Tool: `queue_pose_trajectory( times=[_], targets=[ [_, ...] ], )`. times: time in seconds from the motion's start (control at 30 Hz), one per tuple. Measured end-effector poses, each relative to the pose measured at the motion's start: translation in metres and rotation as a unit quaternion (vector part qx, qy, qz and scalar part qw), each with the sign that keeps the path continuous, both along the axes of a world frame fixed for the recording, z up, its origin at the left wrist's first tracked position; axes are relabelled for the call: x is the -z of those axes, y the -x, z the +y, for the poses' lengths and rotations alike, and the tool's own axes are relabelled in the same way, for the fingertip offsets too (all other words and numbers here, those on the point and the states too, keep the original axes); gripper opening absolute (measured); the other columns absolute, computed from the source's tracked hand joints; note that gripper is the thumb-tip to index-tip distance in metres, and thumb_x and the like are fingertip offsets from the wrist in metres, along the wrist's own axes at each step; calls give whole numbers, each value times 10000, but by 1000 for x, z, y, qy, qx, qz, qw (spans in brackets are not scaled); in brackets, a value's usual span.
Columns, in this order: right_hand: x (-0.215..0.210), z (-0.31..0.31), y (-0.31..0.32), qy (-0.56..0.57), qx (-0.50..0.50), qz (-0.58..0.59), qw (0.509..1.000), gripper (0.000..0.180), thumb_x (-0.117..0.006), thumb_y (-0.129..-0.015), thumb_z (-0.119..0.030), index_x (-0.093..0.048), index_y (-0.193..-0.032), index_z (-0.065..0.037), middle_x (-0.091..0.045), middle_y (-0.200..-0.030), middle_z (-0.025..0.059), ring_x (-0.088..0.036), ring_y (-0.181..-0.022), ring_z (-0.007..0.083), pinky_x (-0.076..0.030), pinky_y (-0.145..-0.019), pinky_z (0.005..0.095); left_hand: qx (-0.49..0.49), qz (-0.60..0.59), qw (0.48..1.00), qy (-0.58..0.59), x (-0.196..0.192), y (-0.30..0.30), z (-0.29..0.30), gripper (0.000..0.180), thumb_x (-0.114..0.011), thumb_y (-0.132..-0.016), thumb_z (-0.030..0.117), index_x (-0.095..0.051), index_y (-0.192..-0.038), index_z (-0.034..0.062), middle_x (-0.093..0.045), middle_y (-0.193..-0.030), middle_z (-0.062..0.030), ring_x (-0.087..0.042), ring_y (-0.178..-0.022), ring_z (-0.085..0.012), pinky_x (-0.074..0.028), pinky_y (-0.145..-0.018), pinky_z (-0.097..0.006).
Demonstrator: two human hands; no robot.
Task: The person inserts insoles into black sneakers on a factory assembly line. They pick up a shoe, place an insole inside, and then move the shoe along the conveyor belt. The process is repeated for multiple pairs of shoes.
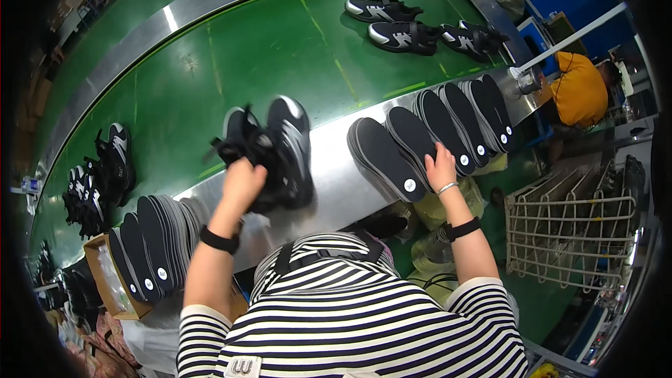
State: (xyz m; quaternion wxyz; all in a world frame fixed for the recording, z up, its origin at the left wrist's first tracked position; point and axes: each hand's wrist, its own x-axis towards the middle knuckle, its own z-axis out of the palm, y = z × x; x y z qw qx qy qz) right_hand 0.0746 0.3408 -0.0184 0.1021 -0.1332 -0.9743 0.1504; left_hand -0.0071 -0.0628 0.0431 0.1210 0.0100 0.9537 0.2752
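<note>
My left hand [242,183] grips a pair of black sneakers [271,148] with grey trim, held over the steel rail [336,189] at the near edge of the green conveyor belt [231,63]; the shoes are blurred. My right hand [440,168] rests on a row of black insoles [427,133] fanned out along the rail, fingers on one insole [388,157] near the row's left end. Both wrists wear black bands.
Three black-and-white sneakers [413,24] lie on the belt at the far right. More sneakers [98,182] crowd the belt's left end. Another fan of black insoles [150,241] sits by a cardboard box [105,287]. A person in orange [579,87] and a wire basket [570,227] are at right.
</note>
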Motion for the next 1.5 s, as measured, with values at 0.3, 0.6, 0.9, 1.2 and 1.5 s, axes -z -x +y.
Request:
queue_pose_trajectory(
  times=[0.3,0.6,0.9,1.2,1.5],
  targets=[
    [-23,24,19,432,98,-201,874,721,-713,-621,-194,-306,-1181,6,-450,-1065,212,-464,-982,264,-399,-815,319,-88,201,935,-280,8,75,37,321,-542,-755,164,-470,-1005,-23,-543,-862,-107,-544,-790,-200,-434,-672,-281],
    [4,-1,4,309,87,-189,928,664,-728,-542,-259,-438,-1036,76,-523,-968,188,-527,-886,260,-421,-783,318,-190,-424,674,-574,48,-11,203,432,-660,-691,160,-480,-1023,-49,-551,-952,-118,-512,-893,-204,-400,-811,-312],
    [-33,-37,-6,355,77,-84,928,745,-691,-600,-275,-303,-1144,56,-453,-1086,228,-456,-1003,316,-356,-858,363,-152,-333,713,-598,39,6,181,582,-656,-646,86,-276,-1070,-36,-455,-979,-169,-505,-854,-223,-432,-767,-313],
    [-21,-51,-7,7,21,-113,993,745,-669,-597,-239,-293,-1212,-53,-434,-1106,110,-436,-966,273,-350,-760,408,141,12,982,128,14,20,110,677,-690,-554,181,-357,-1117,7,-491,-970,-169,-469,-925,-312,-402,-754,-399],
    [-27,-41,-3,26,13,-115,993,716,-671,-607,-258,-311,-1190,-50,-452,-1085,119,-446,-968,272,-350,-767,412,151,134,974,105,27,8,116,762,-709,-555,190,-313,-1190,47,-491,-943,-119,-473,-879,-278,-389,-683,-397]
  ],
)
